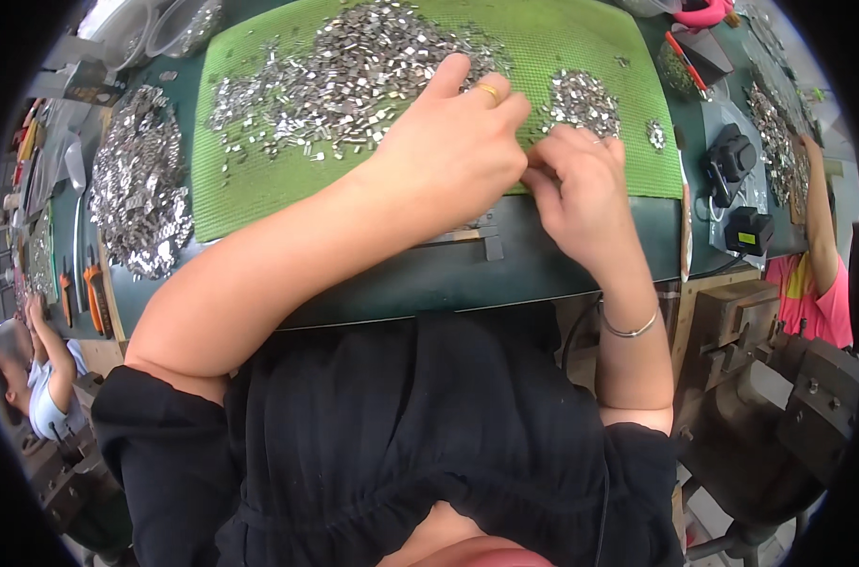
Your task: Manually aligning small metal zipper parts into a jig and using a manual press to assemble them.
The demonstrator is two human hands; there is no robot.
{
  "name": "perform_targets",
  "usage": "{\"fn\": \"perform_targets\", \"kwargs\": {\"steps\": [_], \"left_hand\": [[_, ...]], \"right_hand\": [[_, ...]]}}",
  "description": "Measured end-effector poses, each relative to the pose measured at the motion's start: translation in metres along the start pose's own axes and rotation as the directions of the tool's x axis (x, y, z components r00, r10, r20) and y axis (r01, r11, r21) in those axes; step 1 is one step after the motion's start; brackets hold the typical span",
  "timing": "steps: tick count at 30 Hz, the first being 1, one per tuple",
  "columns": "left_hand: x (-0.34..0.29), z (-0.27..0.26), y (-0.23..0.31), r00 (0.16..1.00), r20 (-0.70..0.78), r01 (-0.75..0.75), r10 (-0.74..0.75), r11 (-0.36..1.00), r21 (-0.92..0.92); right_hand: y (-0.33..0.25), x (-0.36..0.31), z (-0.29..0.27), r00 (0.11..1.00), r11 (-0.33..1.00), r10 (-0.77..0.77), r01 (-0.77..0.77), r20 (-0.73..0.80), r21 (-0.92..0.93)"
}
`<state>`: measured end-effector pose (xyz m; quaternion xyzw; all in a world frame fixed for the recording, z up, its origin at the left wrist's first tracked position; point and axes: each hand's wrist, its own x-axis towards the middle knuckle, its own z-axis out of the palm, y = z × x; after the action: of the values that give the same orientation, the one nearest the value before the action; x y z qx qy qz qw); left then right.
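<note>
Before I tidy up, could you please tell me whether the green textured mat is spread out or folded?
Spread out: the green textured mat lies open across the dark-green tabletop, small silver metal pieces heaped on it.

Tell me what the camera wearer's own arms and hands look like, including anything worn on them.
The left hand and right hand are both ungloved. A yellow-gold metal ring circles a finger of the left hand, and a thin silver-coloured metal bangle circles the right wrist. Loose black cloth sleeves end near the elbows.
</note>
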<state>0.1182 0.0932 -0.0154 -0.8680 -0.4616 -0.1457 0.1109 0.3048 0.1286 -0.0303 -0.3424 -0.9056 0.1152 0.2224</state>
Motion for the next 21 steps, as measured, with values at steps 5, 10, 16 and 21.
{"fn": "perform_targets", "kwargs": {"steps": [5,10,16,21], "left_hand": [[-0.001,0.004,0.010,0.994,0.049,0.100,-0.098,0.994,-0.040],[-0.009,0.003,-0.005,0.980,0.091,0.189,-0.178,0.972,-0.136],[-0.003,0.007,-0.008,0.993,-0.089,0.074,-0.084,0.992,-0.105],[-0.027,-0.037,-0.017,0.923,-0.040,0.289,-0.382,0.759,-0.584]], "right_hand": [[-0.004,-0.007,0.000,0.993,0.991,-0.063,0.051,-0.097,-0.124],[0.001,0.001,-0.007,0.991,0.978,-0.136,0.136,0.007,-0.156],[-0.002,0.003,0.003,0.974,0.939,-0.227,0.218,-0.005,-0.268],[-0.002,0.001,0.005,0.976,0.959,-0.215,0.203,-0.044,-0.197]]}}
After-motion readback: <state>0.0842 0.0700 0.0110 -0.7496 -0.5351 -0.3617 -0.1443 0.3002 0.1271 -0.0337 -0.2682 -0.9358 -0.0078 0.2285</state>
